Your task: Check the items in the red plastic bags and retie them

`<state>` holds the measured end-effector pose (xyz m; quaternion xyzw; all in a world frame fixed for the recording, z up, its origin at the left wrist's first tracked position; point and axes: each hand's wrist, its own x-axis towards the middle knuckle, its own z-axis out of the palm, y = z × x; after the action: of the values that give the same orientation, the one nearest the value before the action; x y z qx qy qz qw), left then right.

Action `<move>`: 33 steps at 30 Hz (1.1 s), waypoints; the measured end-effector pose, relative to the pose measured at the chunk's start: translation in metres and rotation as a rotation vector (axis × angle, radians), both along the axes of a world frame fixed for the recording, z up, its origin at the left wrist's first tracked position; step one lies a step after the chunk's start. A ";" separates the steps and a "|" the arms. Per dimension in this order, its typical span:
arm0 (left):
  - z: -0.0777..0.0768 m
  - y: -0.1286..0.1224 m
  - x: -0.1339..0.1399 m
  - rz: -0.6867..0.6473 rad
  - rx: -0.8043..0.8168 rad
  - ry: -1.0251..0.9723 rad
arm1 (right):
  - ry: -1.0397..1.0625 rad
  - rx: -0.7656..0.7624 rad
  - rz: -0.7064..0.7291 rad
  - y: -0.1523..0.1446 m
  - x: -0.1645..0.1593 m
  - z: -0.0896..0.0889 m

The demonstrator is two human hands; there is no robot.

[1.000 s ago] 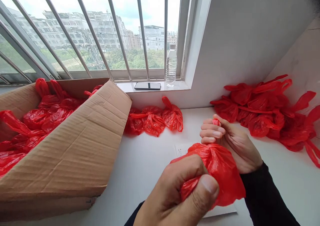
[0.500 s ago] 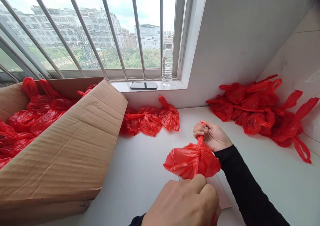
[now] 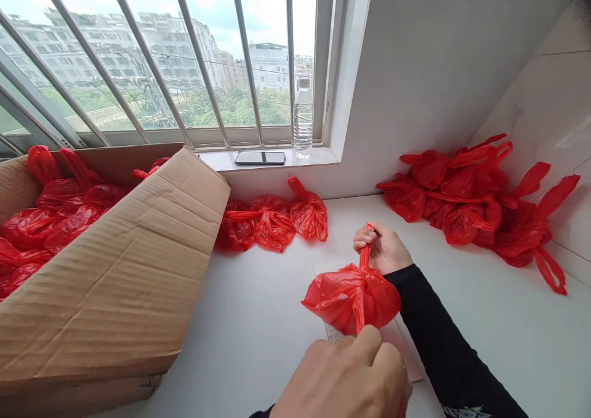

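A filled red plastic bag [image 3: 344, 292] hangs between my two hands, its neck drawn together in a knot. My right hand [image 3: 383, 249] is closed around one handle at the far side. In the foreground my left hand [image 3: 346, 375] grips the other handle, pulled toward me, with its fingertips mostly hidden behind the knuckles. Beneath the bag lies a flat pinkish sheet or booklet [image 3: 406, 350] with some writing at its left part, largely covered by the bag and my left hand.
A cardboard box [image 3: 129, 270] holding several red bags stands at left. More tied red bags [image 3: 273, 224] sit against the wall, and a pile of red bags [image 3: 466, 202] lies at right. A phone [image 3: 260, 157] and a water bottle [image 3: 303, 119] rest on the barred window's sill.
Both hands keep their hold on the bag's two handles, almost unmoved. The view has shifted slightly, so the surroundings sit a little further left, and more of the sheet's writing shows.
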<state>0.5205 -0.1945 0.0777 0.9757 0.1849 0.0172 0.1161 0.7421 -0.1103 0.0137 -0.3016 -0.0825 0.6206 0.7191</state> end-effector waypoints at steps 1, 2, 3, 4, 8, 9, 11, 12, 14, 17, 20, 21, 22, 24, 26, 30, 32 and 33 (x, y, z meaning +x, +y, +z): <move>-0.001 0.002 0.001 0.031 -0.010 -0.041 | -0.068 0.010 -0.021 0.000 0.001 -0.001; -0.003 0.004 0.003 0.080 -0.011 -0.110 | -0.142 0.018 -0.036 0.000 0.002 -0.001; -0.006 0.007 0.005 0.135 -0.012 -0.204 | -0.219 0.023 -0.044 -0.001 0.004 -0.002; -0.009 0.010 0.007 0.192 -0.014 -0.309 | -0.298 0.025 -0.045 -0.002 0.005 -0.002; -0.035 0.025 0.018 0.301 -0.016 -0.618 | -0.587 0.011 0.034 -0.011 0.011 0.003; -0.042 0.029 0.021 0.314 -0.021 -0.640 | -0.636 0.005 0.064 -0.014 0.011 0.006; -0.057 0.036 0.026 0.376 -0.064 -0.630 | -0.748 0.005 0.134 -0.018 0.012 0.011; -0.063 0.038 0.027 0.409 -0.094 -0.600 | -0.819 0.012 0.171 -0.020 0.012 0.013; -0.069 0.040 0.029 0.456 -0.127 -0.485 | -0.969 0.030 0.235 -0.022 0.011 0.015; -0.068 0.040 0.030 0.445 -0.056 -0.279 | -1.081 0.041 0.281 -0.022 0.010 0.015; -0.066 0.039 0.031 0.452 0.091 -0.287 | -1.101 0.043 0.321 -0.021 0.006 0.013; -0.068 0.040 0.032 0.443 0.133 -0.331 | -1.117 0.052 0.341 -0.022 0.004 0.013; -0.073 0.041 0.033 0.420 0.154 -0.372 | -1.134 0.065 0.360 -0.022 0.003 0.013; -0.088 0.044 0.035 0.372 0.125 -0.408 | -1.162 0.100 0.389 -0.023 0.000 0.015; -0.108 0.048 0.038 0.346 0.064 -0.375 | -1.190 0.121 0.405 -0.024 -0.004 0.016; -0.138 0.052 0.038 0.352 0.131 -0.325 | -1.363 0.059 0.314 -0.030 -0.015 0.007; -0.145 0.051 0.038 0.365 0.196 -0.322 | -1.504 -0.015 0.220 -0.038 -0.023 -0.006; -0.146 0.050 0.038 0.368 0.218 -0.315 | -1.564 -0.042 0.181 -0.043 -0.027 -0.014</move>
<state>0.5588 -0.1442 -0.0683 0.9176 0.3361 0.2097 0.0329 0.7152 -0.1535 -0.0001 -0.6565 -0.5770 0.2857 0.3931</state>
